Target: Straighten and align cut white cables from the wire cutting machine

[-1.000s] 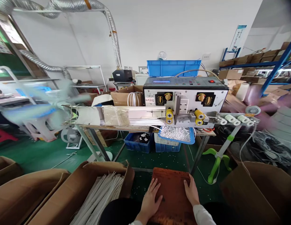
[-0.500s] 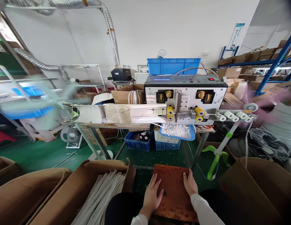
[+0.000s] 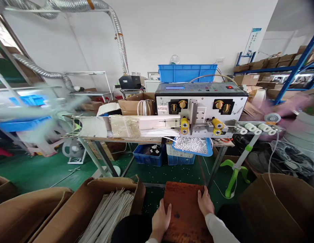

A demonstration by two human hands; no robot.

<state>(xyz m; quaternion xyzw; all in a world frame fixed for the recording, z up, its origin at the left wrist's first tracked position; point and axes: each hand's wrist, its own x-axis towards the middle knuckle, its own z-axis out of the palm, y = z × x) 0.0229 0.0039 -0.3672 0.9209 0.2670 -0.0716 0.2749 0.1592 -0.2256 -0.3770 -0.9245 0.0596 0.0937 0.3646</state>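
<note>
Rust-brown board [image 3: 186, 206] lies directly in front of you, its long axis running from your body toward the wire-cutting machine [image 3: 201, 104]. Your left hand [image 3: 161, 217] sits against its left edge and your right hand [image 3: 205, 201] against its right edge. The right hand is set further along, so it is nearer the far end, while the left is nearer you. Both hands are unclenched and lie open along those edges; whether they clamp the board or only steady it, you cannot tell from this view. Just left of the board, a cardboard box [image 3: 113, 185] holds a bundle of white cable lengths [image 3: 107, 216], and neither hand touches them.
</note>
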